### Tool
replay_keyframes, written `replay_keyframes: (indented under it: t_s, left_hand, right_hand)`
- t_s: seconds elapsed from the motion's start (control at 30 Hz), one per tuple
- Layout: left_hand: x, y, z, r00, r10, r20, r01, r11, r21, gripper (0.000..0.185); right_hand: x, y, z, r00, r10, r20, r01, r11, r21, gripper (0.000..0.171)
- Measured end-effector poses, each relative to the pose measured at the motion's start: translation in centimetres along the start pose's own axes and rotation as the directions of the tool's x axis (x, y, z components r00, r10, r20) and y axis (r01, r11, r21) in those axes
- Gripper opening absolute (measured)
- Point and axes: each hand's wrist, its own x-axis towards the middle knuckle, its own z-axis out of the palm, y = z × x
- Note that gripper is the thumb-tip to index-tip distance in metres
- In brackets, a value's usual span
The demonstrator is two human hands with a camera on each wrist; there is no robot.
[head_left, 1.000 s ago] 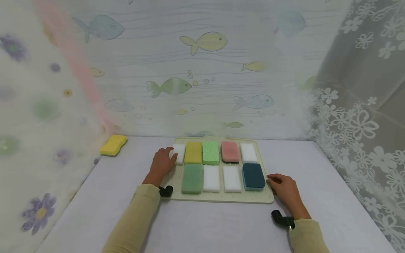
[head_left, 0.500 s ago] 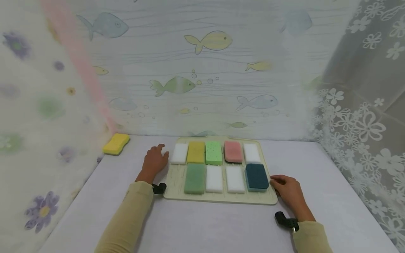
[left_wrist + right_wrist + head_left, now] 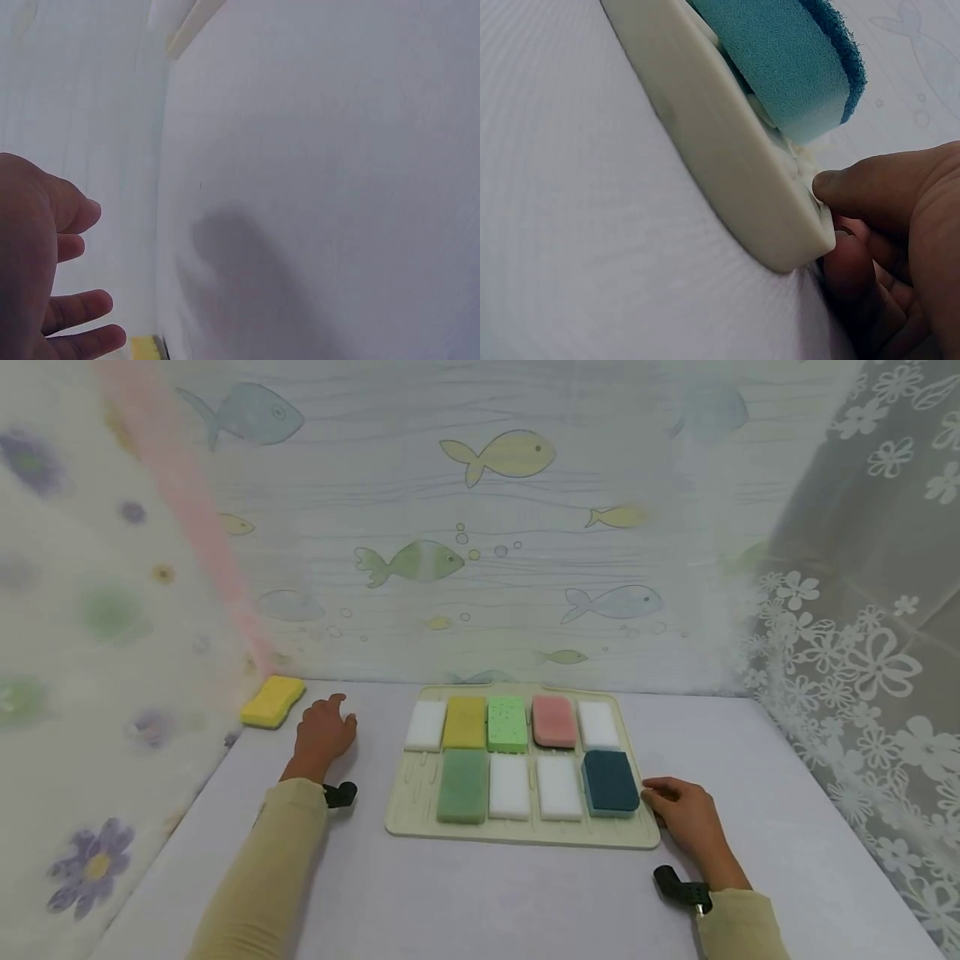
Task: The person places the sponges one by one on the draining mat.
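My left hand is over the table left of the tray, fingers loosely extended and holding nothing. Just beyond its left side lies a yellow sponge, whose corner also peeks into the left wrist view. My right hand pinches the right rim of a cream ribbed tray, thumb on top and fingertip at the side. On the tray, close to that hand, sits a blue scouring sponge with a dark rough top. A green sponge and two white ones share its front row.
Along the tray's back row lie a white sponge, a yellow one, a speckled light green one, a pink one and another white one. A fish-patterned curtain hangs behind the white table.
My left hand has left the white sponge at the tray's back left corner and moved left toward the yellow sponge. The right hand stays at the tray's right rim.
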Motion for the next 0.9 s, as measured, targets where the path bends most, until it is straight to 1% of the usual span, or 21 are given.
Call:
replay_keyframes:
  t_s: [0.27,0.43,0.57,0.67,0.73,0.83,0.9]
  left_hand:
    - [1.8,-3.1,-2.2,0.999,-0.047,-0.005,0.047,0.999,0.020,0.056]
    - [2.5,-4.9,-3.3,0.995,-0.098,-0.001,0.098,0.995,0.033,0.058]
    - [2.9,-6.0,-4.5,0.990,-0.141,0.006,0.141,0.989,0.038,0.060]
    - [3.2,-6.7,-5.5,0.987,-0.158,0.010,0.157,0.987,0.028,0.061]
    - [3.3,-7.1,-6.2,0.987,-0.158,0.012,0.157,0.987,0.027,0.062]
    - [3.2,-7.8,-6.8,0.985,-0.165,0.041,0.165,0.986,0.026,0.064]
    - [3.2,-8.2,-7.0,0.982,-0.176,0.066,0.174,0.984,0.030,0.064]
  right_hand:
    - [0.1,-0.2,-0.2,1.000,0.004,-0.015,-0.004,1.000,0.010,0.040]
    - [0.1,-0.3,-0.1,1.000,0.017,-0.020,-0.016,1.000,0.020,0.039]
    - [0.2,-0.3,-0.1,1.000,0.021,-0.022,-0.020,1.000,0.009,0.038]
    - [0.2,-0.3,0.0,0.999,0.028,-0.026,-0.028,1.000,0.003,0.038]
    - [0.2,-0.3,0.1,0.999,0.032,-0.027,-0.032,0.999,0.003,0.038]
    - [0.1,-0.1,0.2,0.999,0.042,-0.024,-0.042,0.999,0.002,0.039]
    - [0.0,0.0,0.3,0.999,0.048,-0.019,-0.048,0.999,0.000,0.038]
